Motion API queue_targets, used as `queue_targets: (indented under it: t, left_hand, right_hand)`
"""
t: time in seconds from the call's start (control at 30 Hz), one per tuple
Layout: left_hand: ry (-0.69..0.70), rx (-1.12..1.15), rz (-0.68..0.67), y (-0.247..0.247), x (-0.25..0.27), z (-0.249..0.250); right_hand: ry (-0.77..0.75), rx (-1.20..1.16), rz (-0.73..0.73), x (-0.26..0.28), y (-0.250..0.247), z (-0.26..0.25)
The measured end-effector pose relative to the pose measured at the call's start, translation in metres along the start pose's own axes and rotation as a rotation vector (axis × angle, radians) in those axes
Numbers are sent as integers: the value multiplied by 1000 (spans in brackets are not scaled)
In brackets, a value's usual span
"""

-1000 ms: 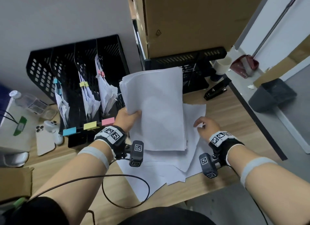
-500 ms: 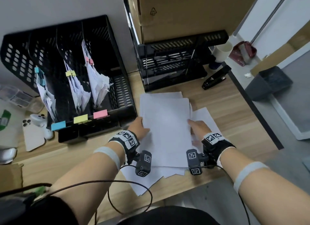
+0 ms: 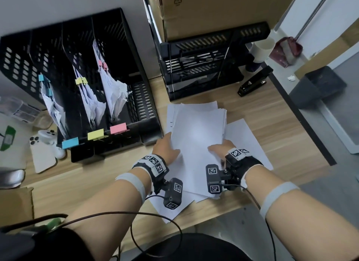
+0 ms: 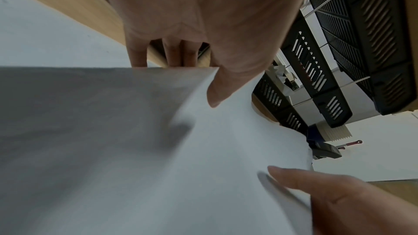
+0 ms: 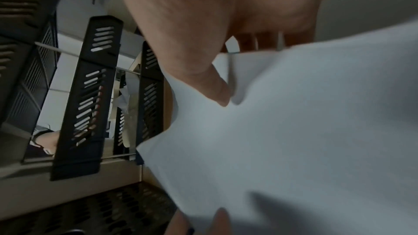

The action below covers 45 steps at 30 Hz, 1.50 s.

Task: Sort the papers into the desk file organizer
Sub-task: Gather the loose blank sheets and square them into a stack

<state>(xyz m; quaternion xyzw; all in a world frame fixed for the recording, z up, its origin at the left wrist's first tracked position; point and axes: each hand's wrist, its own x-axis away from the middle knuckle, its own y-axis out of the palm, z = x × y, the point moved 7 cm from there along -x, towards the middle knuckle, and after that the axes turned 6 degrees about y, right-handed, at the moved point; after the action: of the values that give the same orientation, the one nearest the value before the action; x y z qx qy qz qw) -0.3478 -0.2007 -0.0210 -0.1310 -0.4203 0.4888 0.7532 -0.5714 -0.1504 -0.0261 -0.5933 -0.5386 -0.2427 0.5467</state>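
Observation:
A stack of white papers (image 3: 198, 128) lies over more loose sheets (image 3: 242, 136) on the wooden desk. My left hand (image 3: 167, 150) grips the stack's left edge, thumb on top (image 4: 214, 92) and fingers under it. My right hand (image 3: 221, 150) pinches the stack's right edge the same way, thumb on top (image 5: 217, 88). The black upright file organizer (image 3: 147, 113) stands to the left; three of its slots hold clipped papers (image 3: 116, 97) and carry blue, yellow and pink labels (image 3: 118, 128). Its rightmost slot holds no papers.
A black stacked letter tray (image 3: 206, 66) stands behind the papers under a cardboard box (image 3: 213, 8). A black stapler (image 3: 254, 82) and a white cup (image 3: 262, 48) sit at the back right. A white phone (image 3: 41, 155) lies left of the organizer.
The stack, held up in my left hand before, has come down onto the desk sheets. My right hand moved from the loose sheets to the stack's right edge and took hold.

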Motion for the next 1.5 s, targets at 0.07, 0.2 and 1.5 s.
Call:
queue_targets:
  t: [0.07,0.2,1.5]
  left_hand:
    - [6,14,10,0,2,0]
    - [4,85,-34,-1,6,-2]
    - [406,682,44,-59,20,112]
  right_hand:
    - [-44,-11,5,-6,3,-5]
    - [-88,71,36,9,1,-6]
    - [-613,-442,415,145,-107,-2]
